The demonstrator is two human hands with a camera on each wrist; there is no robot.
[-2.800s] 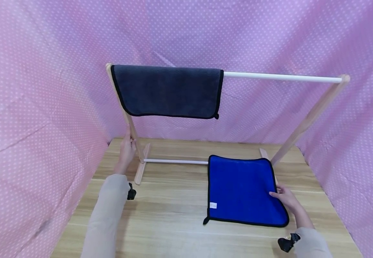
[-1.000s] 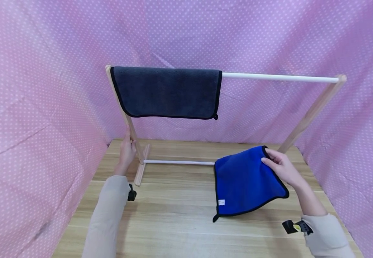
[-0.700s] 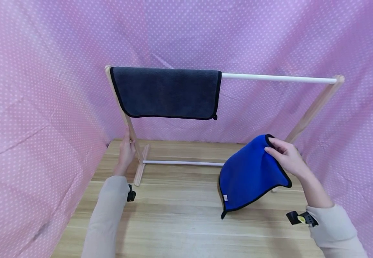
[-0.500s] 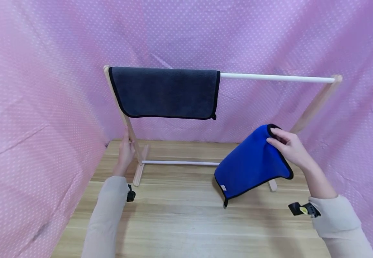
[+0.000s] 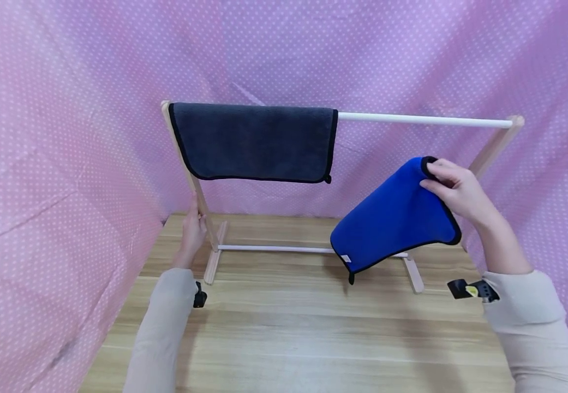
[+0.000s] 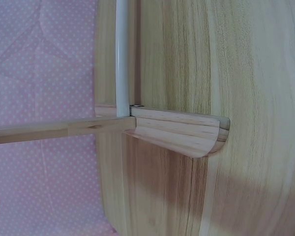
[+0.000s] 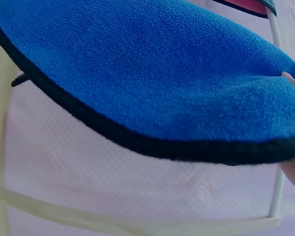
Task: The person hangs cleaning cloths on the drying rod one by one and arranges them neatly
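So the right hand (image 5: 455,188) is pinching a bright blue cloth (image 5: 394,218) by one corner and has it up in the air, clear of the bench (image 5: 284,338), below the white top rail (image 5: 423,119) of a little wooden drying rack (image 5: 190,180). The cloth is a square fluffy microfibre thing with a thin black stitched border all round, a tiny white label (image 5: 345,258) near its low corner and a short black loop hanging right off that corner. It droops diagonally from the pinch, so the lowest corner hangs just in front of the rack's lower white crossbar (image 5: 274,249). In the right wrist view the blue cloth (image 7: 152,73) fills most of the picture, you can really see the plush nap and the black edge curving under it, with a fingertip just poking in at the right side. The left hand (image 5: 192,232) is wrapped around the rack's left upright, low down near its foot (image 5: 213,256); the left wrist view shows that foot (image 6: 182,132) sitting flat on the bench where the crossbar joins it. A dark grey cloth (image 5: 254,142) with the same black trim is draped over the left half of the top rail. Pink polka dot fabric (image 5: 67,136) hangs all around the bench
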